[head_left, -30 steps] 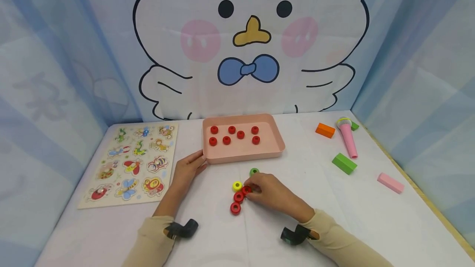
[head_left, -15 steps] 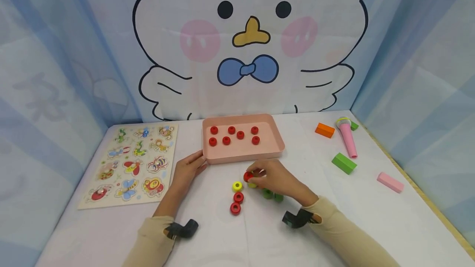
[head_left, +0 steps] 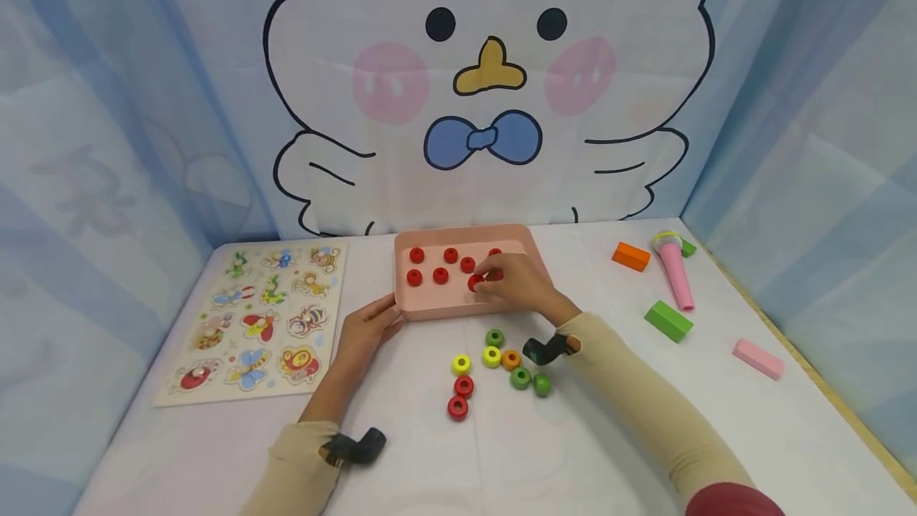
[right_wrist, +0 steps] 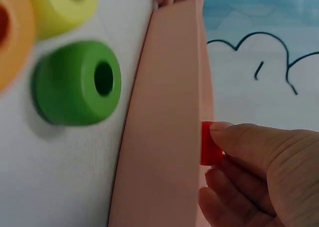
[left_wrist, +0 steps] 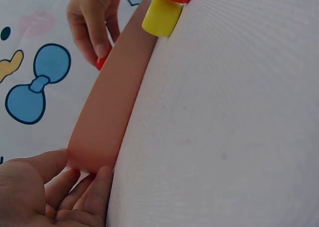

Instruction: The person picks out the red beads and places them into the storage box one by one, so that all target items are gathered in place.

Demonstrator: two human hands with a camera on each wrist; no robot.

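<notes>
My right hand reaches over the front wall of the pink tray. It pinches a red bead between thumb and fingers, low inside the tray in the head view. Several other red beads lie spread over the tray floor, some partly hidden by this hand. At the tray's front left corner, my left hand holds on, thumb and fingers against the outer wall in the left wrist view. On the cloth before the tray lie two red beads, yellow beads, green beads and an orange bead.
A wooden insect puzzle board lies at the left. Over on the right are an orange block, a pink toy microphone, a green block and a pink block. A curtain with a cartoon bird stands behind the tray.
My right hand has picked a red bead from the group on the cloth and carried it up and back into the tray. The left hand stays at the tray corner.
</notes>
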